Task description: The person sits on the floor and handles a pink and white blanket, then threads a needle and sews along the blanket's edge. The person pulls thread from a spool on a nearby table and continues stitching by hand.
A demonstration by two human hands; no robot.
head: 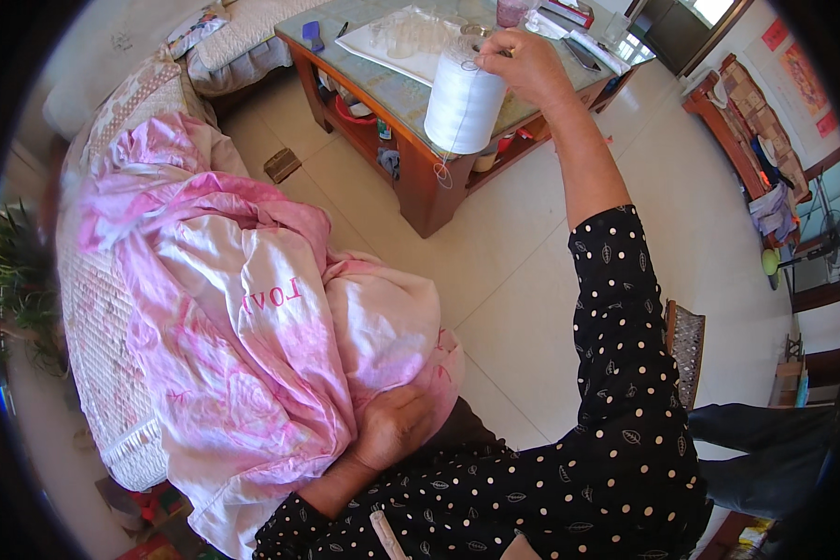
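Observation:
My right hand (pixel 525 63) reaches out to the table's near corner, its thumb and fingers closed at the top edge of a large spool of white thread (pixel 465 105). A loose thread end (pixel 444 173) hangs in a small loop below the spool. Across my lap and to my left spreads a bunched pink and white cloth (pixel 252 350), printed with flowers and letters. My left hand (pixel 395 427) lies back-up on the cloth's near side with its fingers curled into the folds; the fingertips are hidden.
On the glass-topped wooden table (pixel 434 210) lie a white tray (pixel 364 52) with clear cups, a blue object (pixel 312 35) and a phone (pixel 582 54). A quilted couch cover (pixel 101 350) runs along the left. A small box (pixel 282 165) sits on the tiled floor. Another person's dark-clad leg (pixel 763 448) shows at right.

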